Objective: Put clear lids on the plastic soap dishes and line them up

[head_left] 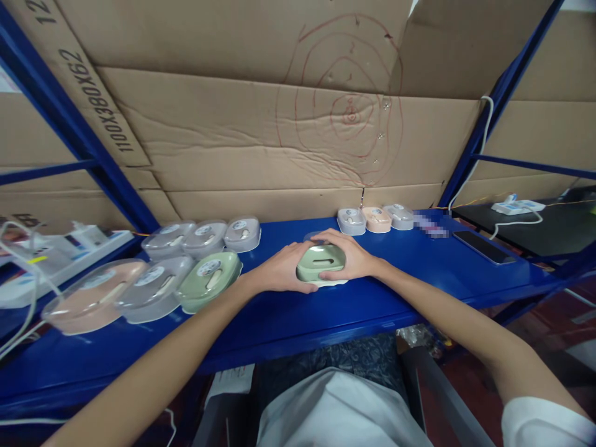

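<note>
Item in hand: a green lidded case, oval, gripped from both sides on the blue shelf. The left hand is cupped against its left edge, fingers together; the right hand is curled over the top and right edge, thumb along the front. A white base or tray is seen beneath the case.

Step judged: the lid is being pressed or seated onto the case. The next move is judged to call for even pressure from both sides, so that the lid is not tilted.

Left of the left hand, near row: a pink case, a grey case and a second green case, touching in a line, each under a clear lid with a pale, spoon-like piece inside. Behind these: three grey cases.

Beyond the right hand: a grey, a pink and a grey case in a smaller row. Contents there cannot be made out.

Far right of the right hand: a dark phone lying flat.
</note>
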Tool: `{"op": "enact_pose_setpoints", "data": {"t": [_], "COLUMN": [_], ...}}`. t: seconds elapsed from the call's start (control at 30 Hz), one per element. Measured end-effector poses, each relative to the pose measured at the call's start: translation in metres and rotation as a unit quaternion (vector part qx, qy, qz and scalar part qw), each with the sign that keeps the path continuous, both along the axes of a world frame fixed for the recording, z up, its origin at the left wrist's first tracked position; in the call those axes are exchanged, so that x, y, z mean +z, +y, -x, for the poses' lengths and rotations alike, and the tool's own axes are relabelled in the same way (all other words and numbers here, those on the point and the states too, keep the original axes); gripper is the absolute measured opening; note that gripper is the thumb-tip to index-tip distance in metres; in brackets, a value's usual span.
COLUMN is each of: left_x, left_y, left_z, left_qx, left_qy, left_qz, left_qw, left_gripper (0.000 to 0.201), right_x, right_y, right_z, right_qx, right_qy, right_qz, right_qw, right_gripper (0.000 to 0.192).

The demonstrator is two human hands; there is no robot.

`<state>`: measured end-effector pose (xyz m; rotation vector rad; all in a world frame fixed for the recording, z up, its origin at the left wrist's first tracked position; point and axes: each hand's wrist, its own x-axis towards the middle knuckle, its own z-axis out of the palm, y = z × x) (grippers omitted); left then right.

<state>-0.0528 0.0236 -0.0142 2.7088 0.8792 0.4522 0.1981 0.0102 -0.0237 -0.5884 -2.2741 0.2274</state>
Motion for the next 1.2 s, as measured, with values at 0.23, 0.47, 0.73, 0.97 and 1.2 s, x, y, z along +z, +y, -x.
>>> {"op": "enact_pose_setpoints", "data": {"t": [0.23, 0.47, 0.73, 0.97, 1.2], "left_x": [0.006, 0.006, 0.0, -0.001, 0.002], "left_y": [-0.002, -0.003, 0.003, 0.004, 0.005], "left_z": [0.001, 0.002, 0.003, 0.005, 0.005], "left_qx": [0.017, 0.064, 0.014, 0.022, 0.017], "left_qy": [-0.05, -0.048, -0.077, -0.047, -0.046], "left_qz": [0.054, 0.057, 0.08, 0.094, 0.094], "left_qw": [0.997, 0.995, 0.994, 0.994, 0.994], "left_gripper": [0.119, 0.138, 0.144, 0.143, 0.14], "right_x": [0.005, 0.012, 0.007, 0.003, 0.002], "right_y": [0.002, 0.005, 0.022, 0.032, 0.027], "right_z": [-0.002, -0.012, -0.024, -0.024, -0.018], "right_qx": [-0.004, -0.013, -0.05, -0.089, -0.061], "right_qy": [0.025, 0.063, 0.239, 0.372, 0.398], "right_qz": [-0.011, 0.017, 0.231, 0.321, 0.35], "right_qw": [1.0, 0.998, 0.942, 0.867, 0.846], "right_gripper": [0.07, 0.043, 0.05, 0.051, 0.049]}}
